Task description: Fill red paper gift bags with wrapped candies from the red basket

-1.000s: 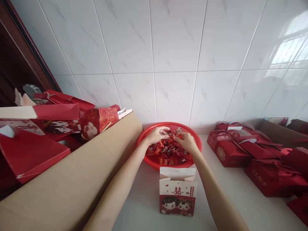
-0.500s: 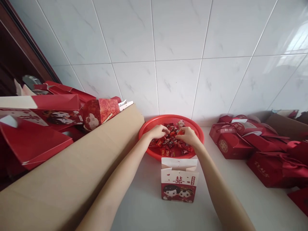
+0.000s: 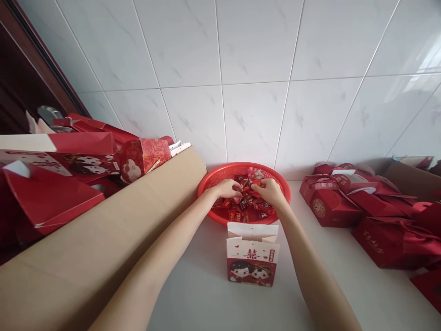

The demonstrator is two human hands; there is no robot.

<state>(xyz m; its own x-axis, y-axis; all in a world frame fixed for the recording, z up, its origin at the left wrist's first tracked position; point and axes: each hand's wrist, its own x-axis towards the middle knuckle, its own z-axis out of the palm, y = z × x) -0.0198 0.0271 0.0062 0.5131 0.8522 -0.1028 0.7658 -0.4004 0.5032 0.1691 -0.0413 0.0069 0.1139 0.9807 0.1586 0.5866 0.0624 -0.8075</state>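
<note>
Against the wall, a red plastic basket [image 3: 203, 186] holds several red-wrapped candies [image 3: 245, 201]. My left hand [image 3: 228, 188] reaches into its left side with curled fingers; whatever they close on is hidden. Over the right side, my right hand [image 3: 271, 192] pinches a bright red wrapped candy [image 3: 255, 183] between thumb and fingers. Between my forearms, in front of the basket, a red and white paper gift box [image 3: 252, 264] stands upright with its top flaps up. Two cartoon figures are printed on its front, and its inside is mostly hidden.
A long cardboard box [image 3: 144, 207] on the left is filled with red gift boxes [image 3: 69, 197]. To the right, several closed red boxes [image 3: 336, 209] crowd the white counter [image 3: 193, 280]. White tiles [image 3: 255, 124] rise behind the basket.
My right hand has lifted slightly and now pinches a bright red candy. My left hand stays in about the same place among the candies. The view has shifted a little.
</note>
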